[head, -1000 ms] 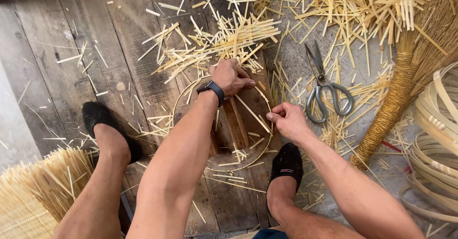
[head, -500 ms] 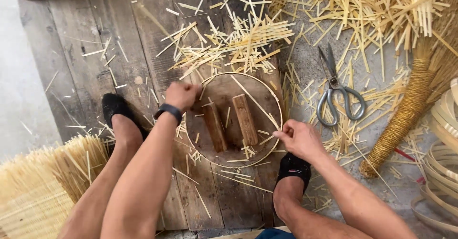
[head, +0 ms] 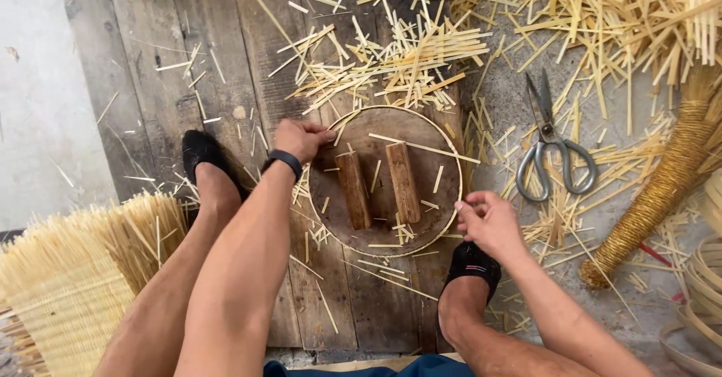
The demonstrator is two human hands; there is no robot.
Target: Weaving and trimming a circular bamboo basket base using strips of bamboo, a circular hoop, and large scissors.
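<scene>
The left hand (head: 299, 138) pinches the far-left edge and the right hand (head: 489, 223) the near-right edge of the thin round pale bamboo hoop (head: 385, 181) (lying around two brown wooden blocks (head: 380, 186)), which might spring loose if either grip slackens.

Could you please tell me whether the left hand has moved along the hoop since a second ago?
Yes. The left hand slid from the top of the hoop round to its upper left edge, away from the scissors.
</scene>
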